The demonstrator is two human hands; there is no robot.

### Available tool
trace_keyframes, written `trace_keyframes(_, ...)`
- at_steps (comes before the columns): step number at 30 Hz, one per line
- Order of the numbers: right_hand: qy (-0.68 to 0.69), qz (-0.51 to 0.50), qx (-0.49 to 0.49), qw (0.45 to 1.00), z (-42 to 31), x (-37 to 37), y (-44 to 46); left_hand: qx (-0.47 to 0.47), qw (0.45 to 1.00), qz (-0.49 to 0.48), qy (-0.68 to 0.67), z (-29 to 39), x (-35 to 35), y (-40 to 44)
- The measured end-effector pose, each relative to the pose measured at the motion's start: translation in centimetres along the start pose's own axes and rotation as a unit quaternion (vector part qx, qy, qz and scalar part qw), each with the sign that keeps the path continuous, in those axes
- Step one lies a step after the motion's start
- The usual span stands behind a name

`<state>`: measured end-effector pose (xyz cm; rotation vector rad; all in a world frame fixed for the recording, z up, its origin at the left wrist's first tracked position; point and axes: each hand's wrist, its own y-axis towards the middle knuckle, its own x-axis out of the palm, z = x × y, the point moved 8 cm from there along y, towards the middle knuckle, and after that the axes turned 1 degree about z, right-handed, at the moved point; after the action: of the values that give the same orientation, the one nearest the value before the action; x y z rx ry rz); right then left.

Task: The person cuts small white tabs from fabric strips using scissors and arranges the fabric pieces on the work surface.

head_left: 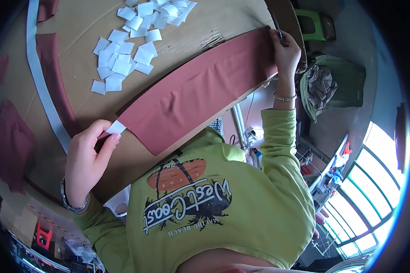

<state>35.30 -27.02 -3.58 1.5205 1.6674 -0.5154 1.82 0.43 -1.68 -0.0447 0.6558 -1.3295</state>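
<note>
My left hand (87,157) is closed in a pinch on a small white square patch (116,128). That patch meets the left corner of a long dusty-red fabric panel (200,86), which lies slantwise across the cardboard-covered table (187,38). At the panel's far right end my right hand (287,52) is closed, its fingers touching the fabric edge. A thin dark metal tool (281,38) shows between those fingers; its kind is hard to make out. Above the panel lies a loose heap of similar white patches (123,61).
A pale strip (43,86) runs down the table's left side beside red fabric pieces (50,68). Another red piece (13,145) lies farther left. A green container with crumpled cloth (323,88) stands past the right edge, below a green stool (310,25).
</note>
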Motion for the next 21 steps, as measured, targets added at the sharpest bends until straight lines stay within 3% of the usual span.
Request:
trace_keyframes(6,0.019,-0.031,-0.016,0.999,0.7,0.7,1.2,-0.037,0.999,-0.02,0.001,-1.0,0.6,-0.5)
trace_keyframes(9,-0.056,-0.011,-0.14,0.989,0.8,0.5,1.8,-0.031,0.999,-0.016,0.027,-0.7,0.2,0.2)
trace_keyframes(13,-0.044,-0.001,-0.076,0.996,-0.5,0.7,-0.3,0.043,0.996,0.028,0.077,-0.4,1.1,-0.4)
trace_keyframes(21,-0.009,0.003,0.017,1.0,-0.5,0.6,-1.0,0.075,0.981,0.06,0.166,-0.1,1.0,-0.8)
